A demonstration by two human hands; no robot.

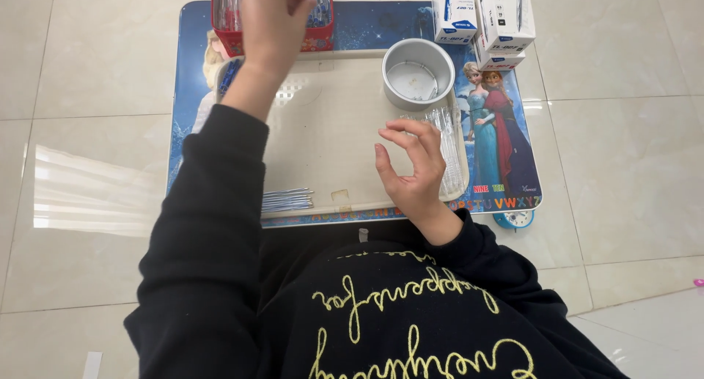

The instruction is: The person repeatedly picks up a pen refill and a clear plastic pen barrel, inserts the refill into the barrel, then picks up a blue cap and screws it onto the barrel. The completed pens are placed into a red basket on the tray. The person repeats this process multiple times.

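**Q:** Fingers first — what are they doing?

**Me:** Fingers of my right hand (414, 170) are loosely curled and apart, thumb and forefinger not meeting, nothing between them. They hover over the right part of the beige tray (330, 137), just beside the clear plastic tubes (447, 148). My left hand (273, 20) is stretched far forward into the red basket (231, 31) at the back of the desk (367, 27). I see only its back, so I cannot tell whether those fingers are closed on anything.

**Q:** Where do the tubes lie from each hand?

**Me:** The loose tubes sit along the tray's right edge, immediately right of my right fingertips — touching or nearly so, I can't say which. Their long axis runs front to back, roughly parallel to the tray's right rim. The right hand is much the nearer; the left is well apart from them, across the tray. The basket seems to hold more clear tubes.

**Q:** Anything else about?

**Me:** Round grey tin (418, 75) at the tray's back right corner. White cartons (484, 16) stand behind it. A bundle of thin silvery refills (287, 200) lies at the tray's near left edge, pointing left to right.
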